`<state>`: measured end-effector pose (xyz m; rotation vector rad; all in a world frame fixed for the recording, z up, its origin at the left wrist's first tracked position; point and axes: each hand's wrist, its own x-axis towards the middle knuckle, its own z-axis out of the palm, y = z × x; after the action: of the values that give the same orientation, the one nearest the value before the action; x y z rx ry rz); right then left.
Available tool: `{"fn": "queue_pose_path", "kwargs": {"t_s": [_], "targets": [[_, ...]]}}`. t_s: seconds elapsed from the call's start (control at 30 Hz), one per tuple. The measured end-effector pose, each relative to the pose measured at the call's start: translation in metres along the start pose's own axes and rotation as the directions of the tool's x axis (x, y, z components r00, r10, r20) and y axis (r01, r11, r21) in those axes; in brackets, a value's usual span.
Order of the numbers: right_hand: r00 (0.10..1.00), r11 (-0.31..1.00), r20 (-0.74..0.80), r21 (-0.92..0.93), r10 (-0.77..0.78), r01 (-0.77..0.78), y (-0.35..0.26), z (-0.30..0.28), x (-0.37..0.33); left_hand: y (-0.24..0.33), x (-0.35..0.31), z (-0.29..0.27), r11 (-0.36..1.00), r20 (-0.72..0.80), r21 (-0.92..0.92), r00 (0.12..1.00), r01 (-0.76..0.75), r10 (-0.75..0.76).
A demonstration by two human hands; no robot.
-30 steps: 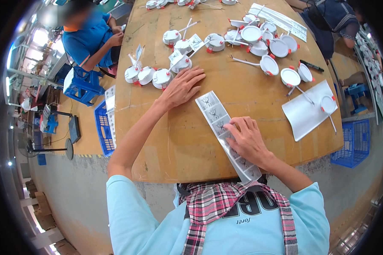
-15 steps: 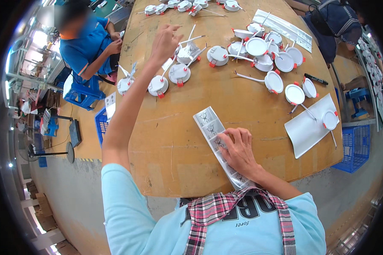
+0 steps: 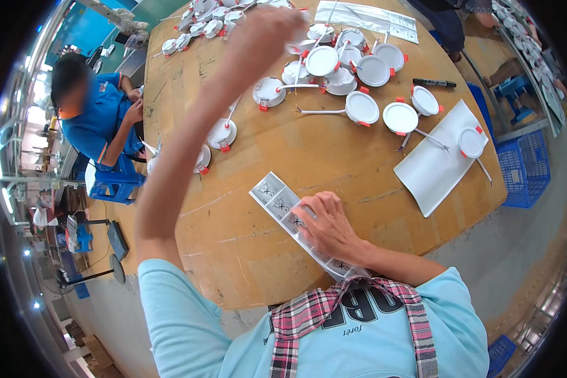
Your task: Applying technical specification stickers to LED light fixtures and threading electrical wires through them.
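Observation:
My left arm stretches far over the table. My left hand (image 3: pixel 264 39) is smeared by motion at the top of the view, beside a pile of round white downlights (image 3: pixel 322 61); whether its fingers hold anything cannot be made out. Nearer to me, my right hand (image 3: pixel 331 232) lies on a long strip of silver printed stickers (image 3: pixel 271 194). Its fingers are bent, with thumb and forefinger at the strip's surface. The strip slants from the table's front edge toward the far left. Several downlights with red clips and white cables lie beyond it, one (image 3: pixel 362 108) face up.
A white sheet (image 3: pixel 431 170) with one downlight on it lies at the right, near a black marker (image 3: pixel 435 82). Another silver sheet (image 3: pixel 372 22) lies at the far side. A person in blue (image 3: pixel 101 120) sits at the left. A blue crate (image 3: pixel 523 167) stands beyond the right edge.
My left hand has moved farther out and to the right, toward the downlight pile. My right hand stays on the sticker strip. The whole view has shifted, so table things appear farther left.

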<state>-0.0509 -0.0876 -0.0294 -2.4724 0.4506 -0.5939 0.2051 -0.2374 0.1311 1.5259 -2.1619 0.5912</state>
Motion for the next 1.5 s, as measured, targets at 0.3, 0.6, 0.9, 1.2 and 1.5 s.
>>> {"fn": "queue_pose_path", "kwargs": {"t_s": [0.3,0.6,0.9,1.2,1.5], "targets": [[0.999,0.996,-0.034,-0.092,0.003,-0.006,-0.005,0.002,-0.001,0.145,-0.082,0.056,0.916,0.265,-0.367,0.962,0.164,-0.066],[0.978,0.963,-0.157,-0.209,0.136,-0.167,-0.008,-0.011,-0.001,0.175,-0.195,0.008,0.462,0.149,-0.441,0.571,0.77,-0.808],[0.981,0.992,-0.172,-0.073,0.087,-0.101,-0.008,0.006,-0.004,0.185,-0.214,0.021,0.146,0.42,-0.509,0.393,0.848,-0.818],[0.955,0.707,-0.235,0.706,0.18,0.041,0.016,-0.057,0.052,0.14,-0.221,-0.032,-0.47,0.594,-0.804,0.526,0.363,-0.609],[0.958,0.611,0.265,0.742,0.112,-0.277,0.03,-0.072,0.072,0.171,-0.241,-0.045,-0.289,0.49,-0.837,0.404,0.464,-0.772]]}}
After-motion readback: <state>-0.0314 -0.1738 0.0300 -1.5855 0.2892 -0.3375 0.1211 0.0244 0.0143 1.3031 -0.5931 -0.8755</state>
